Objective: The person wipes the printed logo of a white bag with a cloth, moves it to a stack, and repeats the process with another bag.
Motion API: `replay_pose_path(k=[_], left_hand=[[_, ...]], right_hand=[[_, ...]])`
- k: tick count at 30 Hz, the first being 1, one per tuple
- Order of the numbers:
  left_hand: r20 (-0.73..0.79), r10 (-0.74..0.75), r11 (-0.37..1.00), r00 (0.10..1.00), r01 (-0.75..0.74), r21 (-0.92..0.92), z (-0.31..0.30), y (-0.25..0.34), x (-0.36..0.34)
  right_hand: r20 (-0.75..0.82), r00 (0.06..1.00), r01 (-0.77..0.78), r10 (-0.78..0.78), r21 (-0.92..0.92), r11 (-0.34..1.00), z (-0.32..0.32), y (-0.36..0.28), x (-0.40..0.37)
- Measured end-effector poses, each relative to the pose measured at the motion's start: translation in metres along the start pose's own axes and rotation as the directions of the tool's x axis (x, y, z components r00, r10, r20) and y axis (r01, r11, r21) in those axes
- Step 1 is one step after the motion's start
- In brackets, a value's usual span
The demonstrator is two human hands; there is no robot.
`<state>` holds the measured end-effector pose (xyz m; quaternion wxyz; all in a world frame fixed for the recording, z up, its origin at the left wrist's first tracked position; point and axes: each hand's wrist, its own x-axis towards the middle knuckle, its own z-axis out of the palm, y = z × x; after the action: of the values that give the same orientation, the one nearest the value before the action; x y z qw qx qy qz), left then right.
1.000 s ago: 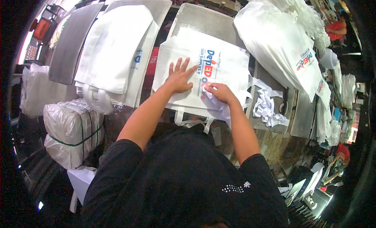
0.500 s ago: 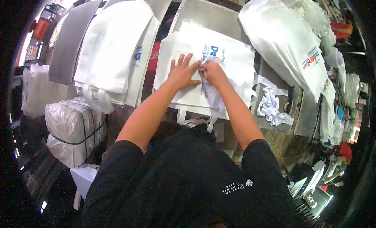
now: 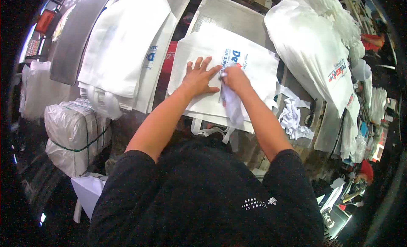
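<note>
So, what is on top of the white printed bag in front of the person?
The left hand lies flat and open on the bag, beside the right hand, which presses a white cloth onto the print. That hand and cloth cover part of the lettering.

The right hand [image 3: 235, 78] and cloth [image 3: 232, 108] half-hide the print [image 3: 233, 57].

Right hand: we are sliding our right hand [image 3: 235, 78] up the white bag [image 3: 199, 106], from lower on the print to just beside the left fingertips [image 3: 214, 70].
White cloth: we are dragging the white cloth [image 3: 232, 103] along under the right fingers; it is now trailing back from them toward the wrist.
Print: we are covering more of the print [image 3: 233, 57]; only its blue letters are showing beyond the right fingers.
</note>
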<state>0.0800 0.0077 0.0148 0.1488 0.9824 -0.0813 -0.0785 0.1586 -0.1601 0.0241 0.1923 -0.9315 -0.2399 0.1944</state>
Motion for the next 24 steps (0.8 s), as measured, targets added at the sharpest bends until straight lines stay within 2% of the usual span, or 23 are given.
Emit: replay_pose_path(k=[1,3,5,9,11,13,15,17,18,23,24], left_hand=[[-0.003,0.004,1.0,1.0,-0.004,-0.003,-0.001,0.002,0.001],[0.006,0.002,1.0,1.0,-0.002,-0.019,-0.002,0.0,-0.001],[0.001,0.004,1.0,1.0,-0.004,-0.012,0.0,-0.001,-0.002],[-0.013,0.008,1.0,1.0,-0.008,0.014,0.005,-0.001,0.0],[0.024,-0.002,1.0,1.0,0.002,-0.002,0.001,0.001,-0.003],[0.049,-0.014,1.0,0.999,0.015,-0.02,-0.005,-0.001,0.0],[0.034,-0.002,1.0,0.999,0.002,-0.004,-0.001,0.0,-0.001],[0.03,-0.006,1.0,1.0,0.006,0.019,0.003,0.0,0.0],[0.028,-0.007,1.0,1.0,0.007,0.009,0.005,0.0,-0.001],[0.053,-0.013,1.0,0.999,0.014,-0.006,0.0,0.004,-0.003],[0.042,-0.01,1.0,0.999,0.01,-0.004,0.002,0.003,-0.002]], right_hand=[[0.008,0.996,-0.094,0.094,-0.012,0.996,-0.008,-0.002,0.006],[-0.043,0.998,-0.057,0.054,-0.061,0.996,0.003,-0.005,0.001],[-0.007,0.993,0.116,-0.118,-0.123,0.986,0.016,-0.003,-0.008],[-0.011,0.994,0.104,-0.108,-0.19,0.976,0.003,-0.003,0.01],[-0.069,0.989,0.118,-0.133,-0.193,0.974,0.008,-0.008,-0.005],[0.081,0.989,0.139,-0.124,-0.215,0.967,0.011,-0.006,-0.011],[0.092,0.988,0.14,-0.123,-0.222,0.965,0.011,-0.002,-0.008],[-0.07,0.992,0.088,-0.1,-0.163,0.983,0.015,-0.005,-0.002],[-0.016,0.999,0.045,-0.048,-0.167,0.985,0.018,-0.008,-0.005],[-0.003,0.996,0.093,-0.094,-0.119,0.989,0.02,0.004,-0.011],[-0.071,0.994,0.076,-0.085,-0.116,0.99,0.028,0.007,-0.01]])
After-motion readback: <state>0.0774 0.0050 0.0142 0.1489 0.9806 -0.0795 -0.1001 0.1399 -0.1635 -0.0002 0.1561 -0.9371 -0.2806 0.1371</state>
